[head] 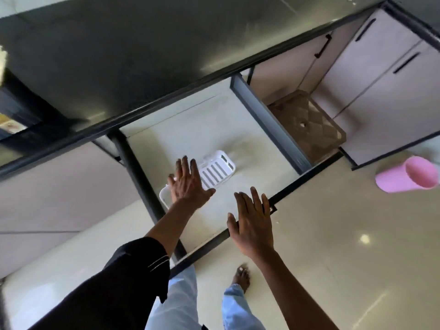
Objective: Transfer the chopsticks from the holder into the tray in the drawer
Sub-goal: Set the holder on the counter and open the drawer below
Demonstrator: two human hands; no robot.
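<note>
A white slotted tray [217,171] lies in the pulled-out drawer [250,144], toward its left side. My left hand [188,184] is stretched flat over the tray's near end, fingers straight, holding nothing. My right hand [253,222] hovers with straight fingers over the drawer's dark front edge [307,173], also empty. No chopsticks or holder show in this view.
A dark countertop [142,55] runs above the drawer. A brown plastic basket [307,122] sits in the open space right of the drawer. A pink cup [409,175] stands on the glossy floor at the right. Pale cabinet doors [381,79] with black handles lie beyond.
</note>
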